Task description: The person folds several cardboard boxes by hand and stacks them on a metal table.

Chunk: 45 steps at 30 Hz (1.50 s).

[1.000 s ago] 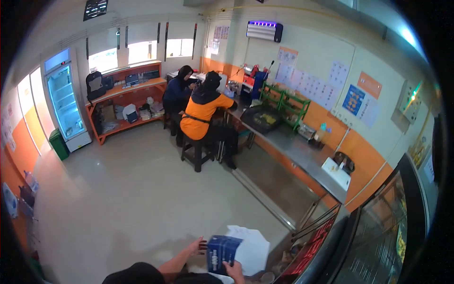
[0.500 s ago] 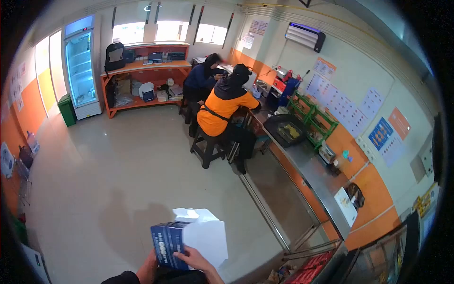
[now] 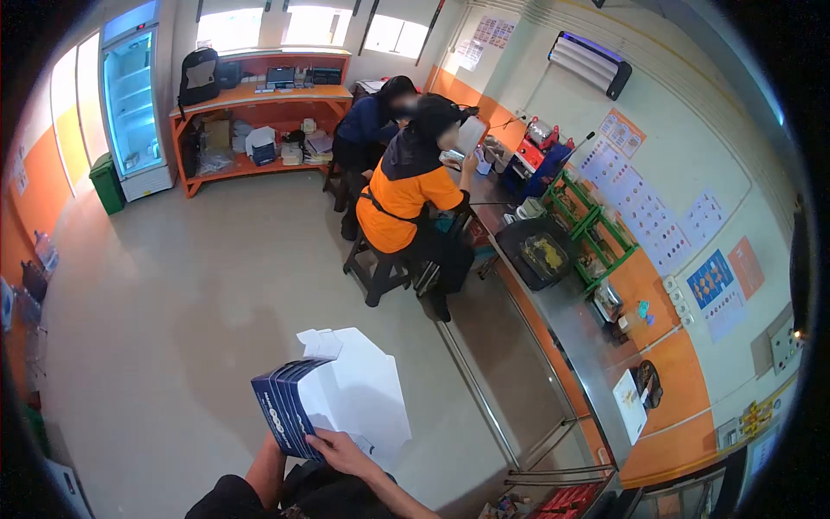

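Observation:
In the head view, a folding cardboard box (image 3: 367,389), navy blue with white lettering outside and plain white inside, is held low in front of me. Its white flaps stand unfolded toward the top and right. My right hand (image 3: 341,451) grips the box's near edge, thumb on the blue panel and fingers against the white side. On the left, my left hand (image 3: 273,451) supports the blue side from below; most of its fingers are hidden behind the panel.
Two people sit on stools at a steel counter (image 3: 566,324), one in an orange shirt (image 3: 398,212). The counter carries a black tray (image 3: 536,251), green racks (image 3: 596,229) and a white board (image 3: 629,406). An orange shelf unit (image 3: 259,121) and glass-door fridge (image 3: 138,112) stand at the back.
The box has shifted slightly up and left and tilted, showing more of its white inside. My right hand stays on its edge. The person in orange has turned their head and raised a hand.

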Tool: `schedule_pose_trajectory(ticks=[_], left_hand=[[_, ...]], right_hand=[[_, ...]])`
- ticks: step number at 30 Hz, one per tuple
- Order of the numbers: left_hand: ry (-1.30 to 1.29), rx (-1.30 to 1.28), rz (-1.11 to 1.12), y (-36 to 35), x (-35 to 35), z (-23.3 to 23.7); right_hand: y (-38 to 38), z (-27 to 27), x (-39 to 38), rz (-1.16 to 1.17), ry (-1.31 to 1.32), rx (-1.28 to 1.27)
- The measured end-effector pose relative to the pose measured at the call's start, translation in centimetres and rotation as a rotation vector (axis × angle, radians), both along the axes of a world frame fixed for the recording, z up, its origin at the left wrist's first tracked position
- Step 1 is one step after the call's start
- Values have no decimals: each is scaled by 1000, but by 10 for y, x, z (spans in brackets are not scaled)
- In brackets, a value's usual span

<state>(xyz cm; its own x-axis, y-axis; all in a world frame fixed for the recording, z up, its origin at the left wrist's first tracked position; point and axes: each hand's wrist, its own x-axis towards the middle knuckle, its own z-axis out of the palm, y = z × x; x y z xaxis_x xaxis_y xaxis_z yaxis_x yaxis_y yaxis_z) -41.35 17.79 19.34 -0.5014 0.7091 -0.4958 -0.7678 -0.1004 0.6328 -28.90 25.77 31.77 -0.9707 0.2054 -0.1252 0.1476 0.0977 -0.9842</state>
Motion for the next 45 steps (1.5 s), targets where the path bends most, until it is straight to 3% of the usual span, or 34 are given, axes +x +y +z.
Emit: schedule_pose_trajectory(ticks=[2,6,11,14,16,21,24,26,28,31,34,36,38,40,42,43,45], left_hand=[[3,2,-16,24,-5,-1],[22,-8,-35,67,-12,0],[65,-7,-33,133,1,-1],[104,-6,-48,189,15,3],[129,1,-76,234,30,8],[195,37,-127,354,69,11],[263,41,-142,420,88,-4],[294,59,-157,457,100,-26],[292,113,-194,487,111,-51],[31,38,-429,506,133,55],[-58,112,-465,555,153,59],[-96,208,-491,598,162,37],[-72,214,-639,645,166,27],[-83,281,-657,697,167,28],[50,179,-747,745,172,40],[57,62,-796,778,182,16],[243,58,-729,826,192,35]], right_hand=[[21,3,-5,-37,-105,10],[61,-7,-9,-60,-62,63],[128,-8,-1,-132,136,70],[193,3,10,-172,39,104],[241,7,22,-245,117,252],[353,31,79,-344,128,325],[397,50,111,-522,1,318],[428,46,128,-644,66,528],[455,40,140,-719,74,550],[495,38,153,-801,-13,592],[533,40,160,-808,-92,684],[559,39,165,-787,-121,734],[590,35,168,-766,-135,801],[625,37,171,-881,-66,772],[662,35,179,-894,-91,806],[679,37,183,-967,-173,756],[717,42,190,-1047,-358,660]])
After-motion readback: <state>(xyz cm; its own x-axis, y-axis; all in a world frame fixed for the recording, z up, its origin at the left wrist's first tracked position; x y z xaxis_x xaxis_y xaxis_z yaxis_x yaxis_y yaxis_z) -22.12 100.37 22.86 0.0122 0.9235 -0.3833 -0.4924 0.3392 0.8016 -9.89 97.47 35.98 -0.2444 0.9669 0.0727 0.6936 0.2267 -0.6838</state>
